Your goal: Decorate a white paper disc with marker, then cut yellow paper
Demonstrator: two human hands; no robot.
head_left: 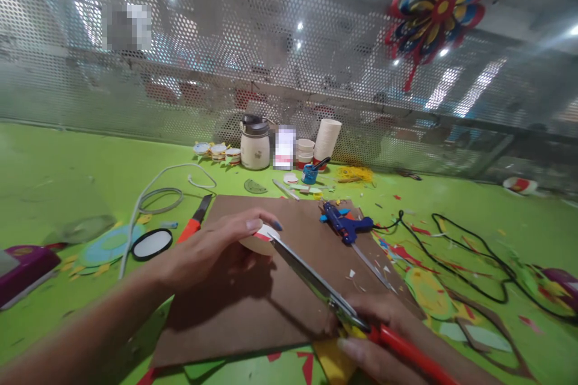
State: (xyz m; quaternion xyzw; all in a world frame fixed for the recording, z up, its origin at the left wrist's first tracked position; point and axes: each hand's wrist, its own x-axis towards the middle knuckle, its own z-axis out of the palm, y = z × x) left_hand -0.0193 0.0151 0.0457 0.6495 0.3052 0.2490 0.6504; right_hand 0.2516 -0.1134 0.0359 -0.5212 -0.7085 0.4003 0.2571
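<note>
The left hand (212,249) is curled around a paper cup (259,239), a white one with a red band, holding it on its side over the brown board (253,307); the fingers wrap its top and the thumb is hidden beneath. The right hand (383,337) grips the red handles of the scissors (316,280), whose long blades run up and leftward from that hand until their tips meet the cup's rim just by the left fingertips. The blades look nearly closed, with the tips at the rim, so by my reading the cutting of this cup is only beginning: no slit or removed strip can be made out on it, though the far side is hidden by the fingers. Small paper scraps lie on the board to the right of the blades, and cut coloured shapes are spread beyond both hands, which suggests other pieces are already done. A blue glue gun (345,225) rests on the board's far corner, beyond the right hand. A red knife (194,219) lies just beyond the left hand, off the board. More stacked cups (326,138) stand well ahead by the mesh wall.
</note>
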